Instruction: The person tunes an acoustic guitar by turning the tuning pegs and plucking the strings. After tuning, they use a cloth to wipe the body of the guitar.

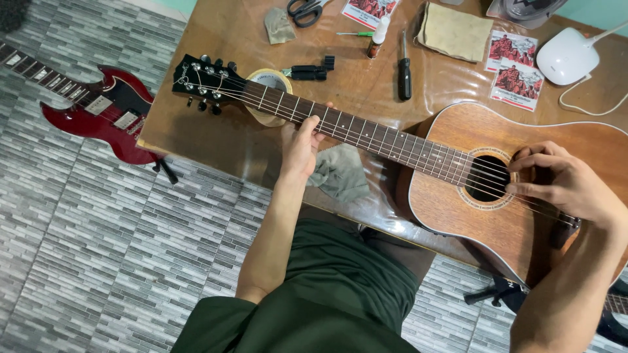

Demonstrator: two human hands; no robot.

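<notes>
Table (216, 124) of brown wood under a clear plastic sheet carries the largest thing here, an acoustic guitar (458, 196) lying face up. Its long axis runs from the black headstock (199, 82) at upper left, down along the neck (353, 134), to the brown body overhanging the near edge at lower right. The neck therefore lies crosswise in front of the person, with each hand meeting a different end of it.

The left hand (301, 147) comes up from below and wraps the neck well along from the headstock, thumb tip showing over the fretboard; it is curled round the neck rather than spread. The right hand (562, 183) sits over the strings just right of the sound hole (487, 178), fingers bent and drawn together on the strings; whether it pinches a pick I cannot tell.

A red electric guitar (104, 111) rests on the tiled floor to the left. Under the neck lie a grey cloth (340, 173) and a roll of tape (268, 82). Farther back sit a black screwdriver (405, 68) and scissors (306, 10).
</notes>
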